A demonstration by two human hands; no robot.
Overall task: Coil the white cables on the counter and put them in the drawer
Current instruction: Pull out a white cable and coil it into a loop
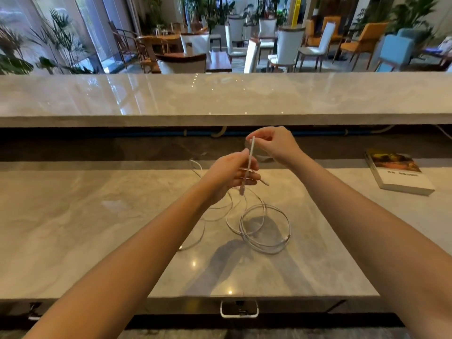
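Two hands meet above the counter (97, 228), and the fingers (255, 136) of the right hand (274, 143) are pressed together in a pinch on the top of a short, straight stretch of white cable (250, 155). That stretch runs down and slightly left into the left hand (232, 174), whose fingers (252, 177) are curled round it lower down, the thumb closing against them. Below the left hand the cable's plug end hangs free, clear of the counter, and another small plug tip pokes out to the right of the left fingers. Both forearms are bare and reach in from the near edge. Directly under the hands, a little nearer, a second white cable lies on the marble as a round coil (289, 227) of several turns. Thinner loose loops (201, 237) trail from under the left wrist across the counter to the left of the coil and overlap its left side; I cannot tell which strands belong to the held cable. At the near edge, a metal handle (239, 309) sits in the dark front below the counter. Well off to the right, a book (401, 174) lies flat. Behind the hands a raised marble ledge (220, 99) runs the full width, and beyond it stand chairs (288, 47) and potted plants (61, 33).
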